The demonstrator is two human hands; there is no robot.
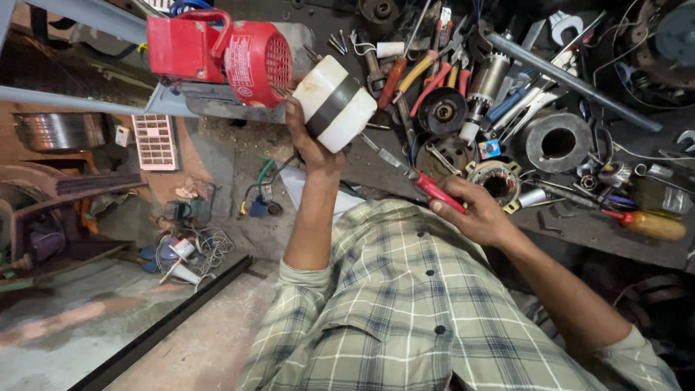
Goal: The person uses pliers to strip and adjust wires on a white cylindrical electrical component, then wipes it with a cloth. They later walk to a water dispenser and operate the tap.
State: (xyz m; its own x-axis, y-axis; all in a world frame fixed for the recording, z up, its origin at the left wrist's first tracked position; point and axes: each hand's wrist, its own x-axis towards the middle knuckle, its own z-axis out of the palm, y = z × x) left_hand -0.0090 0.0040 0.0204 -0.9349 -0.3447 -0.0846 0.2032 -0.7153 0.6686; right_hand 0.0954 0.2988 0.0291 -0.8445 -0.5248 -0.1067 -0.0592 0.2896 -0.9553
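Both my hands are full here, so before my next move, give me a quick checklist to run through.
1. Left hand has a firm hold on the white cylinder with the black band: ok.
2. Right hand is closed around the red-handled tool: ok.
3. Tool tip is seated on the cylinder: cannot tell, the tip is too small to see.
4. Cylinder is clear of the red motor: cannot tell, they overlap in this view.
5. Free spot on the workbench to set things down: not ok, pliers and metal parts crowd it.
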